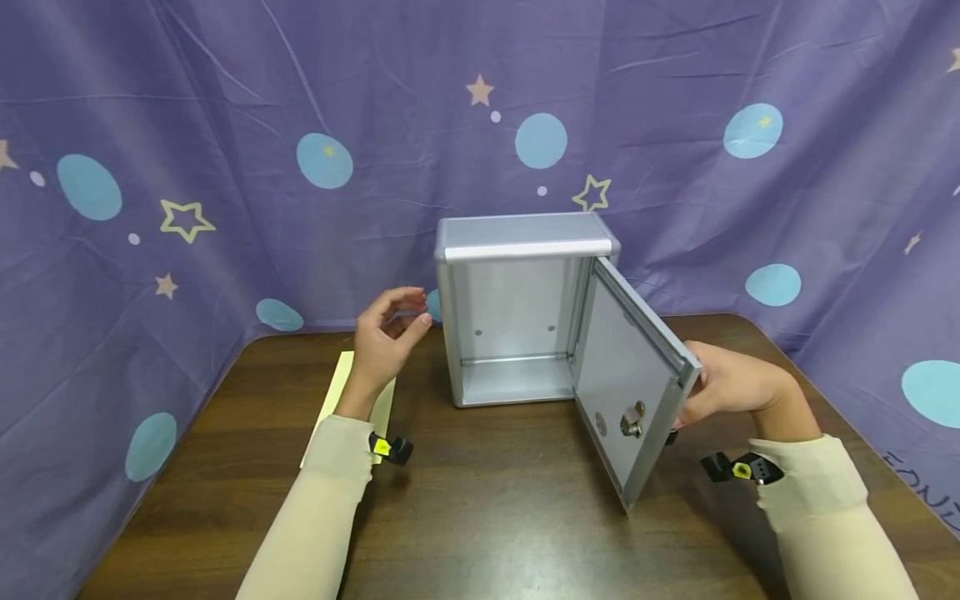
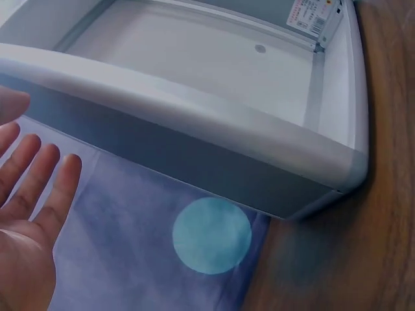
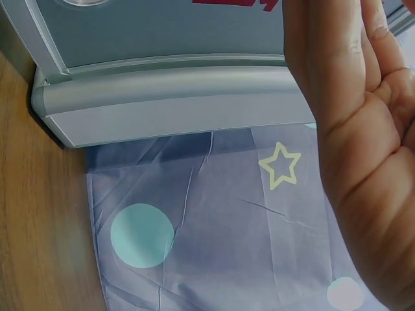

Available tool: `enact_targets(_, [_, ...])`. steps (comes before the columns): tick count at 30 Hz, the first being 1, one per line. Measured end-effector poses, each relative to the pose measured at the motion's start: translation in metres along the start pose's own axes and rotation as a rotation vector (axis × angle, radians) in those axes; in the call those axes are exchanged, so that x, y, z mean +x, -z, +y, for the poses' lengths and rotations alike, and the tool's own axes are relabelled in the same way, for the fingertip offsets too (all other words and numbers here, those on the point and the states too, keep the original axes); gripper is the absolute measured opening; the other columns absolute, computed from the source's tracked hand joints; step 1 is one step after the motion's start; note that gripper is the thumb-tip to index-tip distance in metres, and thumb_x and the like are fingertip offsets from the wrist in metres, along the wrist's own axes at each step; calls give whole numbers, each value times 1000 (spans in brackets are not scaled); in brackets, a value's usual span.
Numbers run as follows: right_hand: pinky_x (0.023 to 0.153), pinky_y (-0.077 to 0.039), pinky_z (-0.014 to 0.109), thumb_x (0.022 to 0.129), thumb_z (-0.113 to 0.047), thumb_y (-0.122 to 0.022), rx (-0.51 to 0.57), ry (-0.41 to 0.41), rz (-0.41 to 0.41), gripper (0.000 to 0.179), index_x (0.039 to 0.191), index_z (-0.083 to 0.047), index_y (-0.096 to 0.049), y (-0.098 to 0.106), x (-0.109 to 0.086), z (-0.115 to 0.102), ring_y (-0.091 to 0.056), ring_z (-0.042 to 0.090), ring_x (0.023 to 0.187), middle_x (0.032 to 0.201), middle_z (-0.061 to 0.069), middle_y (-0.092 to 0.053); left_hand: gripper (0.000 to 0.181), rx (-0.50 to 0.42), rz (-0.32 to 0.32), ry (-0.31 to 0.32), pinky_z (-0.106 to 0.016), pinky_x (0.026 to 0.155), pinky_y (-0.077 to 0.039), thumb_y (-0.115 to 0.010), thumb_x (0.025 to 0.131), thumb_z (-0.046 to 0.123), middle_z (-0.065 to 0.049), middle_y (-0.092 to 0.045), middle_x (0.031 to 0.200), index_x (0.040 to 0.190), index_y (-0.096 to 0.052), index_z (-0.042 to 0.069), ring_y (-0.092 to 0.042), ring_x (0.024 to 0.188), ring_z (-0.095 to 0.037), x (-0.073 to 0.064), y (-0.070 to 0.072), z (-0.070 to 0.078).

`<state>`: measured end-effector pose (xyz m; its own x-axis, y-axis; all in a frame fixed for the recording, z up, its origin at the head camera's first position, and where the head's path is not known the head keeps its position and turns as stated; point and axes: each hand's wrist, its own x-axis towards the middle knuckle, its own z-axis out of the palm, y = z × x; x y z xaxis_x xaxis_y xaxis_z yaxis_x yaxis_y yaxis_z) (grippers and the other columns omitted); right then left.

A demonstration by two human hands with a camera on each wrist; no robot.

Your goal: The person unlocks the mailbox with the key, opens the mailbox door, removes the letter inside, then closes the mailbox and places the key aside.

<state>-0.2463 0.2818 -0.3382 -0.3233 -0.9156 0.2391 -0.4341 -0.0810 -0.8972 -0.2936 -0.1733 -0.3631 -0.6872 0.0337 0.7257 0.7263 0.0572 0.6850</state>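
Note:
A silver metal box (image 1: pixel 525 229) stands upright on the table, its hinged door (image 1: pixel 630 367) swung wide to the right. My left hand (image 1: pixel 386 337) hovers beside the box's left wall, fingers loosely bent and apart, holding nothing. In the left wrist view that left hand (image 2: pixel 29 214) shows its palm next to the outer wall. At the door's free edge, my right hand (image 1: pixel 727 383) is on the outer side; the door hides its fingertips, so I cannot tell whether they grip. A metal lock (image 1: pixel 633 421) sits on the door's inner face. Below the right hand, a small black piece (image 1: pixel 671 437) shows past the edge.
Yellow paper (image 1: pixel 382 408) lies on the brown wooden table (image 1: pixel 480 508) under my left wrist. A purple patterned curtain (image 1: pixel 390 225) hangs close behind the box. A printed label (image 2: pixel 310 16) is stuck inside the box. Red marking (image 3: pixel 227 2) shows on the door's outer face.

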Motion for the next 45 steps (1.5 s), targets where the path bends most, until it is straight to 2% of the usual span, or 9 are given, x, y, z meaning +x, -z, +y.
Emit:
enact_targets(4, [63,-61,38,81,24,-63,12,3,-6,36,109,1,-68,0,1,0,-67,12,82,94,11,-72,38,-25,-34,-47,-29,83,-61,-72,84,-17,-7,-69,113,121,-64,-13,-66,101,-29,2,-2,5])
enact_targets(9, [67,-62,37,81,25,-63,35,19,-18,40,114,3,-68,-2,4,0,-67,12,87,102,11,-74,42,-39,-64,-87,-32,83,-62,-73,81,-18,-26,-65,114,122,-64,-13,-67,103,-29,4,-6,10])
enact_targets(12, [62,-60,33,81,26,-63,33,30,-12,40,111,1,-70,-4,7,2,-65,8,83,93,10,-72,43,-43,-69,-88,-30,82,-62,-73,81,-19,-33,-62,113,122,-64,-13,-67,101,-33,4,-8,11])
enact_targets(16, [42,-43,33,82,27,-63,52,33,-18,34,103,2,-69,-8,13,3,-49,11,62,72,14,-55,42,-50,-66,-72,-28,81,-62,-73,81,-20,-35,-61,112,122,-64,-14,-67,99,-32,4,-9,11])
enact_targets(20, [38,-29,37,84,27,-60,86,28,-31,28,100,5,-66,-14,20,2,-40,13,57,67,17,-45,40,-56,-69,-60,-27,80,-62,-73,82,-19,-34,-62,111,121,-64,-15,-68,98,-22,4,-10,11])
enact_targets(24, [42,-41,26,85,24,-61,63,9,-16,23,99,7,-67,-20,26,-1,-52,2,68,70,17,-56,37,-43,-76,-60,-26,78,-62,-74,83,-17,-30,-64,110,119,-65,-14,-68,98,-18,4,-11,10])
enact_targets(29, [58,-51,15,86,18,-68,25,-60,50,18,99,5,-70,-29,32,-4,-62,2,73,84,7,-72,34,-39,-73,-56,-26,79,-61,-73,83,-17,-29,-65,108,117,-66,-14,-68,98,-17,3,-12,10])
enact_targets(38, [44,-39,24,88,13,-70,-17,-84,108,21,104,-2,-72,-42,49,-2,-49,2,62,73,18,-63,35,-41,-80,-54,-27,80,-62,-74,83,-17,-29,-65,110,117,-66,-14,-68,99,-18,3,-12,10])
enact_targets(45, [57,-52,20,89,5,-75,-26,-136,230,16,102,-3,-72,-60,67,0,-63,8,71,85,7,-72,34,-40,-73,-52,-26,80,-62,-74,83,-17,-29,-65,109,116,-66,-14,-69,98,-17,2,-12,10])
